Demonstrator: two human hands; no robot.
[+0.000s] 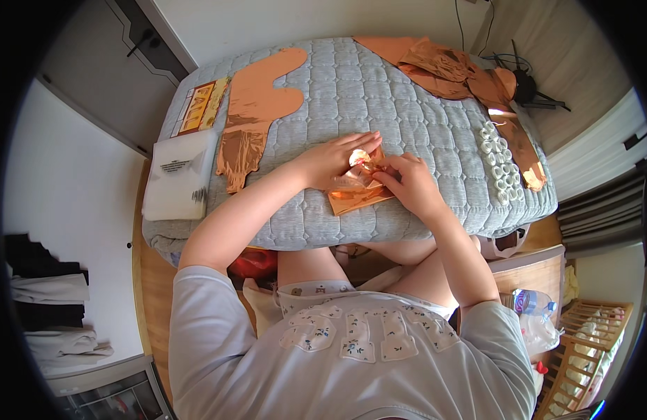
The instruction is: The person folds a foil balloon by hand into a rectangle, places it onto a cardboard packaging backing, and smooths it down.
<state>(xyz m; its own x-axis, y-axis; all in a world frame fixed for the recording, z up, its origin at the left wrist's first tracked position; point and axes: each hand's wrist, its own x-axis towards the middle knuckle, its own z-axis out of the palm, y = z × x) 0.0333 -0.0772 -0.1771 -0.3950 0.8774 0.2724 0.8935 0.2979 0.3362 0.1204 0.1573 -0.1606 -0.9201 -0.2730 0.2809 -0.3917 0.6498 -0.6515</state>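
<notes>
A partly folded copper foil balloon (358, 199) lies on the grey quilted bed in front of me. My left hand (334, 159) rests flat over its upper left part, fingers stretched out and pointing away to the right. From the right, my right hand (411, 180) pinches a crumpled part of the foil, its fingertips close to the left hand. A shiny bright patch of foil shows between the two hands. Further left, a flat, unfilled copper foil balloon (260, 105) with rounded lobes is spread out.
More copper foil balloons (442, 66) lie at the far right, one trailing down the bed's right side. Several white ribbon rolls (502, 164) are grouped beside it. At the left are a stack of clear plastic bags (175, 183) and a yellow printed packet (201, 105).
</notes>
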